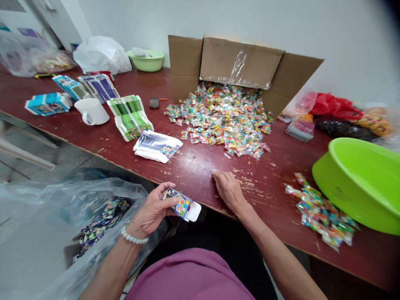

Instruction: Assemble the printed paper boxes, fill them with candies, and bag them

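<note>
My left hand (pixel 154 210) grips a small purple printed carton (pixel 178 204) just off the table's front edge. The carton's white end flap (pixel 193 211) stands open toward the right. My right hand (pixel 229 189) lies on the red table with its fingers curled together; whether anything is in them is hidden. Beyond it spreads a heap of small wrapped candies (pixel 225 121), spilling from a cardboard box (pixel 240 62) tipped on its side. A stack of flat white and purple cartons (pixel 158 146) rests on the table ahead of my left hand.
Green flat cartons (pixel 131 116), a white mug (pixel 91 111) and blue cartons (pixel 48 103) stand at the left. On the right, a lime-green basin (pixel 353 183) sits beside loose candy packets (pixel 321 212). A clear plastic bag (pixel 103 187) with dark packets is below the table at left.
</note>
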Demonstrator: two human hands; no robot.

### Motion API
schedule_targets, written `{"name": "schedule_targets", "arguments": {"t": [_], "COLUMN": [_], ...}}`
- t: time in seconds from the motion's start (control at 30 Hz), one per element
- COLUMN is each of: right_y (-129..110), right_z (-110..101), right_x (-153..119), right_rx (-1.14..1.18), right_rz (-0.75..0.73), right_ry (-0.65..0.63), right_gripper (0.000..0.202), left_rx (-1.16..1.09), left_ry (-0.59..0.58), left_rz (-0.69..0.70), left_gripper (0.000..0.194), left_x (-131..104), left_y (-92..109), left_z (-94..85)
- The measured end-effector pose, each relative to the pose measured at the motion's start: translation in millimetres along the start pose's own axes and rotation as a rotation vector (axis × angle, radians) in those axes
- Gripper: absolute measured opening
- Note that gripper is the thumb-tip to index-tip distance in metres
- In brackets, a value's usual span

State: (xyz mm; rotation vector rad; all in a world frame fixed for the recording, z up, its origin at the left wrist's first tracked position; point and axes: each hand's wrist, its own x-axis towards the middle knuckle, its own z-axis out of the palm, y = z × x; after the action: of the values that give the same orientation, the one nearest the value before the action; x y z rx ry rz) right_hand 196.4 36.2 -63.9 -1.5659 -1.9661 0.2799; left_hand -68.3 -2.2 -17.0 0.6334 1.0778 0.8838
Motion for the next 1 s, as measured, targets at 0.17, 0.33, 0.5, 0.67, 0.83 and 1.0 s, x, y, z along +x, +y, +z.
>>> {"name": "schedule_targets", "arguments": {"t": [0.17, 0.33, 0.5, 0.67, 0.83, 1.0], "right_y": [-34, -70, -73, -71, -72, -70], "right_z": [-26, -45, -40, -41, -51, -47], "right_x": [-20, -32, -38, -37, -34, -38], "right_rx": [0.617, 1.054, 1.038, 0.918, 0.749, 1.144], "right_rz": [0.32, 0.455, 0.459, 0.429, 0.266, 0.5], "right_ry": [0.151, 0.08, -0.046, -0.141, -0.038, -0.061], "right_gripper": [0.032, 0.031, 0.03, 0.029, 0.021, 0.032], "left_rx": [-0.085, -0.088, 0.009, 0.158, 0.119, 0.034], "left_ry": [0.032, 0.052, -0.109, -0.405, -0.463, -0.419], "left_rz": [0.04, 0.086, 0.076, -0.014, 0.02, 0.075], "left_gripper": [0.049, 0.044, 0.039, 0.044, 0.044, 0.045], "left_x": [6, 0, -10, -9, -6, -11], "left_y": [0, -3, -13, -27, -27, -20], "left_z": [22.3, 38.1, 36.3, 40.6, 51.4, 57.8]}}
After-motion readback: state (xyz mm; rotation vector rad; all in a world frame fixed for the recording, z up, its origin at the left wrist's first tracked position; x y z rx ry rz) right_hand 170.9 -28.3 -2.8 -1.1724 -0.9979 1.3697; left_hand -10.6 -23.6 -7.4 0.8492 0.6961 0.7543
